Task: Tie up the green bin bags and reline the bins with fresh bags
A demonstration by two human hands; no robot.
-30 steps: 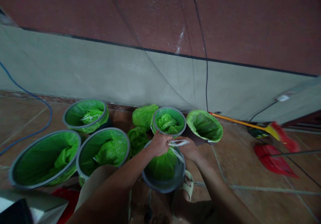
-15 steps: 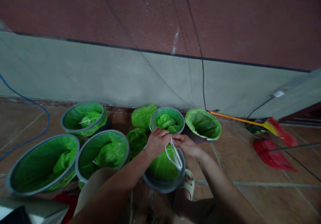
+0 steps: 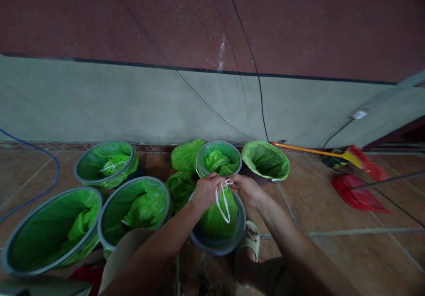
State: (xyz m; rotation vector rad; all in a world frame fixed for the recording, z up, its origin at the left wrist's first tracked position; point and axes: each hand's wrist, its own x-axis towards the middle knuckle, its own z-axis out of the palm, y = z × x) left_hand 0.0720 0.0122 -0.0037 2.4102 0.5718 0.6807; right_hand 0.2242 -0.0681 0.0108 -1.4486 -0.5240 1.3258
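My left hand [image 3: 209, 191] and my right hand [image 3: 246, 190] meet over a grey bin [image 3: 217, 248] in front of me. Between them is the gathered top of a green garbage bag [image 3: 217, 221], which sits inside that bin. A white drawstring [image 3: 223, 205] rises to my fingertips, and one loop of it hangs down over the bag. The fingers of both hands are bent and pinched at the string. Just beyond my hands stands another bin [image 3: 239, 154] lined in green, with a green bundle in it.
Bins lined in green stand at left [image 3: 9, 238], centre left [image 3: 111, 243] and back left [image 3: 79, 167]. A lined bin [image 3: 282, 163] stands back right. Green bags [image 3: 187, 154] lie by the wall. A broom [image 3: 305, 149] and red dustpan [image 3: 355, 193] lie right. A blue cable [image 3: 55, 176] crosses the left floor.
The drawstring now shows a small bunched knot at my fingertips, and its hanging loop has shifted left. My hands stay over the same bin. The view has turned slightly right.
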